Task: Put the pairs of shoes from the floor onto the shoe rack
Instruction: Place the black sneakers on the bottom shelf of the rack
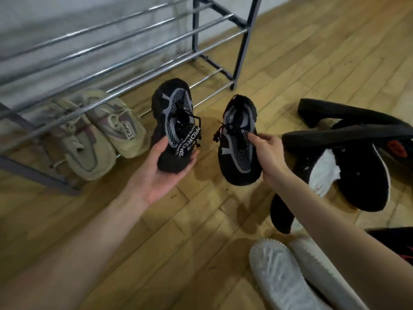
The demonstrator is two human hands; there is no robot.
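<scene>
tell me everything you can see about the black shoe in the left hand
The black shoe is a chunky sneaker with a knit-looking upper, grey trim, a dotted mesh panel, black laces and a black strap with white lettering. It is held up off the floor, toe pointing away toward the shoe rack. The left hand cups its heel from below, thumb along one side and fingertips at the other. Nothing else visibly touches it.

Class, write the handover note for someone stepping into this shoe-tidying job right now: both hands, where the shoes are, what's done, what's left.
Left hand cradles one black-and-grey mesh sneaker by its heel; right hand pinches its mate.
Done: beige lace-up sneaker pair sits on the metal-bar shoe rack, bottom tier.
Left: shelve the held pair, then the black shoes and white ribbed shoes on the wooden floor.
</scene>
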